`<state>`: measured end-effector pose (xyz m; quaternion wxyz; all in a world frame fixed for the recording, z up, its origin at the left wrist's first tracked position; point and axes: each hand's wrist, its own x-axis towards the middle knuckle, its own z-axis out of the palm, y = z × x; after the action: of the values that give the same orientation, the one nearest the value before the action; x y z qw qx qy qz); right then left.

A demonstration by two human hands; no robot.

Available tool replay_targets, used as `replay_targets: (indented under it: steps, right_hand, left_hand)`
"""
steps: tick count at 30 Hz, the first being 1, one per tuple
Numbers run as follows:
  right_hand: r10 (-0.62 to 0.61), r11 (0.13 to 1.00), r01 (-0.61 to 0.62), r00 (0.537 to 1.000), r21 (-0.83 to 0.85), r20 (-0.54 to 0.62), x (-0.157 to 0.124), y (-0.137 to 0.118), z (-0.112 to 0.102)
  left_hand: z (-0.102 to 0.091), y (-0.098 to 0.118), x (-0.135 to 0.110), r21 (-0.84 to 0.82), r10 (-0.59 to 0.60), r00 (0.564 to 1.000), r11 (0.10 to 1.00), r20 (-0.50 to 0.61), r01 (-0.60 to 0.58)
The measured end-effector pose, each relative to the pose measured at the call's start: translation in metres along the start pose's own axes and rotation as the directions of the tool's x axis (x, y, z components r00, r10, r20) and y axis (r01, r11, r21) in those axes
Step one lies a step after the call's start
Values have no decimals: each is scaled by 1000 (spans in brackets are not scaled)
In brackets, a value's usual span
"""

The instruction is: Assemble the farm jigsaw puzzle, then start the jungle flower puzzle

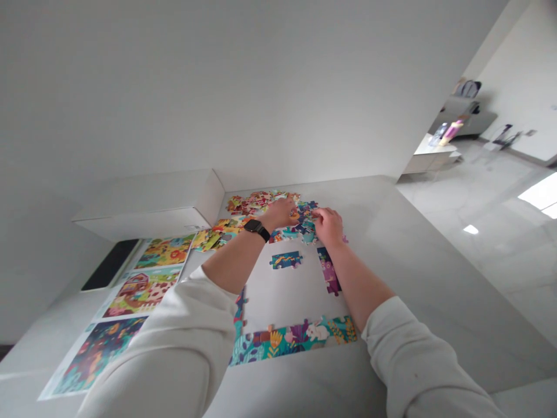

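My left hand, with a black watch on its wrist, is curled over the far puzzle pieces. A small orange-patterned puzzle piece shows between its thumb and fingers. To its right, my right hand is bent over a heap of blue puzzle pieces, fingers drawn together; what they grip is hidden. Nearer me lies a partly joined puzzle border with a white rabbit, and a pink-purple section stands on its right side. A joined blue strip lies inside the border.
Red puzzle pieces and yellow pieces lie beyond and left of my hands. A white box stands against the wall. Beside it are a dark phone and a sheet with three pictures. The table's right edge borders a tiled floor.
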<state>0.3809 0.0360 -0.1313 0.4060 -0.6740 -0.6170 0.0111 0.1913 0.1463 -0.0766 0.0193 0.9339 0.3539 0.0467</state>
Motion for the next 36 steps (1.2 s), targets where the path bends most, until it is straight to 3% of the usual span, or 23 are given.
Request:
replay_targets:
  steps: [6, 9, 13, 16, 18, 21, 23, 26, 29, 32, 36]
  right_hand:
    - [27, 973, -21, 999, 231, -21, 13, -7, -14]
    - [44, 888, -108, 988, 447, 151, 21, -24, -37]
    - [-39, 764, -246, 905, 596, 424, 8, -67, -71]
    - [-58, 705, -315, 867, 635, 494, -20, -102, -84]
    - [-70, 688, -319, 865, 651, 498, -42, -120, -86]
    - [-64, 695, -287, 889, 660, 454, -72, -136, -83]
    - [-20, 692, -301, 901, 657, 434, -89, -139, -79]
    - [43, 683, -345, 899, 644, 436, -110, -140, -71]
    - [64, 687, -354, 899, 634, 433, -124, -139, -61]
    - [80, 692, -381, 885, 614, 459, -130, -135, -51]
    - [95, 713, -400, 869, 576, 486, -132, -126, -43]
  left_hand:
    - [-31, 11, -38, -47, 23, 983, 998, -183, -32]
    - [-53, 20, -65, -62, 34, 944, 996, -328, -57]
    - [-75, 40, -112, -87, 31, 863, 992, -504, -86]
    - [-82, 61, -155, -122, -1, 810, 989, -586, -87]
    - [-82, 74, -183, -160, -25, 798, 983, -602, -89]
    - [-73, 87, -220, -277, -99, 792, 957, -603, -91]
    - [-61, 90, -238, -434, -212, 784, 897, -584, -80]
    - [-35, 86, -257, -727, -434, 778, 685, -455, -43]
    - [-11, 79, -267, -905, -574, 767, 426, -287, -19]
    - [2, 77, -271, -960, -620, 761, 281, -193, -15]
    - [6, 81, -270, -968, -616, 770, 253, -164, -4]
